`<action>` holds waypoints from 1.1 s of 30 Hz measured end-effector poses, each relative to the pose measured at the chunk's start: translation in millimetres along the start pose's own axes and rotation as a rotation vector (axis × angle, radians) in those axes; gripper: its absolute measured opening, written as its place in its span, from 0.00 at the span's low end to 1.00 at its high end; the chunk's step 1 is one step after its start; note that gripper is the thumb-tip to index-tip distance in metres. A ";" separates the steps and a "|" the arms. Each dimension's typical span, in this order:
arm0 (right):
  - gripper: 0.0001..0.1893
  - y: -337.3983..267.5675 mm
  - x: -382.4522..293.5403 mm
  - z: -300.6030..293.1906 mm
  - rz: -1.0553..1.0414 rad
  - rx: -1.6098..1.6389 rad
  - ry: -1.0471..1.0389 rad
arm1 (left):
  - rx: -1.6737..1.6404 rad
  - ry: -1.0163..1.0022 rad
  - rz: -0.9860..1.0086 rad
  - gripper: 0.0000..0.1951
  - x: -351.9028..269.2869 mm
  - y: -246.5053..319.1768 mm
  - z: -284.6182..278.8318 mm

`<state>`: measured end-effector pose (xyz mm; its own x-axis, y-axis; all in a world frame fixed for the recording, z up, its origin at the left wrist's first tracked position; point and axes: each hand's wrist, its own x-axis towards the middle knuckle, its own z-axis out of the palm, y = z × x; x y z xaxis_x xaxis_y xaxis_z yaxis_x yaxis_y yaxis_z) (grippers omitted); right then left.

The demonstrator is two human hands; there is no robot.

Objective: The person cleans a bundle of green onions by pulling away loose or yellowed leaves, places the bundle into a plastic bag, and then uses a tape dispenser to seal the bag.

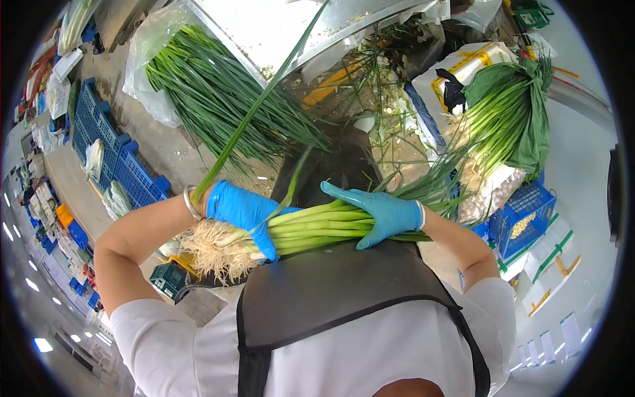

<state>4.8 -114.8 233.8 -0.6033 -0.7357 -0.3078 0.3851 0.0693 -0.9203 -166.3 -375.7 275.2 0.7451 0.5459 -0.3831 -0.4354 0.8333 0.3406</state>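
Observation:
A bundle of green onions lies crosswise over my apron, its pale hairy roots at the left and its dark leaves trailing to the right. My left hand, in a blue glove, is closed around the stalks near the roots. Over the stalks further right lies my right hand, gloved too, with its thumb spread and its fingers around the bundle. One long green leaf rises from beside my left wrist towards the metal table. A shorter bent leaf stands up by the left glove. The undersides of both hands are hidden.
Ahead is a metal-edged table. Left of it, a large heap of green leaves lies in clear plastic. More rooted onions in green wrap rest at the right, above a blue crate. Blue plastic crates stand left; leaf scraps litter the floor.

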 end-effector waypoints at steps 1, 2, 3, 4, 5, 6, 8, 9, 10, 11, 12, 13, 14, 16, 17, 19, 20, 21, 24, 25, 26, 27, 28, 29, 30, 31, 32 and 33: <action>0.61 -6.3 -1.6 -1.6 0.065 -0.040 0.001 | -0.019 0.035 0.130 0.48 -1.4 3.6 -2.4; 0.60 -10.0 -2.8 -3.1 0.096 -0.019 -0.003 | 0.152 -0.030 0.222 0.53 3.2 1.2 -19.6; 0.60 -10.1 -5.0 -4.1 0.100 -0.025 0.001 | -0.016 -0.003 0.299 0.44 -1.9 16.4 -15.4; 0.60 -9.0 -9.1 -3.8 0.130 -0.029 0.008 | -0.070 0.047 0.269 0.40 -4.4 20.0 -23.6; 0.59 -6.8 -14.6 -3.4 0.161 -0.031 0.015 | -0.125 0.096 0.239 0.36 -6.2 23.9 -32.5; 0.59 -0.2 -18.5 -2.1 0.160 -0.039 0.017 | -0.305 0.120 0.328 0.34 -1.8 20.9 -40.2; 0.59 17.6 -35.0 1.4 0.070 0.154 0.118 | -0.477 0.139 0.547 0.31 6.8 22.8 -56.3; 0.59 21.6 -44.3 1.4 0.064 0.146 0.114 | -0.513 0.295 0.559 0.31 0.7 30.9 -49.4; 0.59 24.0 -52.8 0.5 0.064 0.242 0.158 | -0.498 0.393 0.589 0.30 3.4 24.0 -56.8; 0.59 26.4 -63.1 -0.4 0.067 0.338 0.199 | -0.467 0.471 0.626 0.30 18.5 0.0 -82.6; 0.60 31.0 -74.3 -2.1 0.072 0.371 0.218 | -0.439 0.551 0.657 0.29 36.9 -34.9 -116.4; 0.60 37.2 -82.8 -2.6 0.062 0.410 0.240 | -0.410 0.632 0.697 0.29 59.1 -92.5 -160.0; 0.60 55.2 -94.9 0.1 0.072 0.379 0.259 | -0.386 0.728 0.730 0.29 79.4 -160.5 -196.8; 0.60 74.8 -110.2 4.1 0.059 0.347 0.292 | -0.532 0.942 0.395 0.22 99.4 -236.0 -219.9; 0.57 75.4 -115.1 4.6 0.085 0.432 0.336 | -0.751 1.053 0.101 0.14 101.1 -250.3 -216.2; 0.55 76.4 -119.6 -1.0 0.107 0.517 0.373 | -0.985 1.169 -0.132 0.08 89.3 -262.0 -206.5; 0.52 76.5 -120.2 -2.6 0.087 0.589 0.405 | -0.729 1.339 -0.171 0.10 75.1 -257.2 -205.2; 0.50 78.1 -125.5 0.5 0.085 0.670 0.435 | -0.474 1.476 -0.217 0.17 68.9 -252.8 -196.2; 0.47 88.6 -135.7 -4.9 0.157 0.658 0.427 | 0.350 1.762 -0.315 0.42 56.2 -215.7 -159.9; 0.47 90.9 -139.1 -11.2 0.201 0.624 0.447 | 0.719 1.800 -0.096 0.49 69.0 -137.0 -135.4; 0.46 90.2 -138.6 -13.3 0.178 0.585 0.443 | 1.109 1.855 0.060 0.55 71.0 -60.0 -92.3; 0.46 87.0 -134.6 -15.0 0.169 0.581 0.410 | 1.118 1.646 0.041 0.59 78.3 -36.7 -71.2; 0.45 84.7 -133.4 -19.0 0.135 0.606 0.382 | 0.802 1.374 0.325 0.57 97.2 -27.8 -61.8; 0.45 83.6 -132.7 -22.0 0.103 0.632 0.363 | 0.275 1.027 0.601 0.54 117.8 -18.0 -56.0; 0.45 83.3 -130.7 -25.1 0.099 0.624 0.358 | -0.128 0.757 0.674 0.51 138.7 -9.7 -50.9; 0.45 83.6 -128.3 -28.4 0.118 0.591 0.343 | -0.144 0.681 0.791 0.48 158.9 5.0 -43.9; 0.44 83.9 -123.8 -31.3 0.136 0.560 0.323 | -0.053 0.729 0.951 0.45 178.7 19.9 -34.7; 0.44 82.8 -117.2 -32.8 0.134 0.554 0.314 | -0.030 0.779 1.095 0.42 188.9 31.2 -26.6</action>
<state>84.4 -0.7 185.8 -0.6684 -0.5070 -0.5442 0.7233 -0.2728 -0.6343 -52.6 -244.3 190.6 -0.4661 0.8263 -0.3160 -0.6360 -0.0646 0.7690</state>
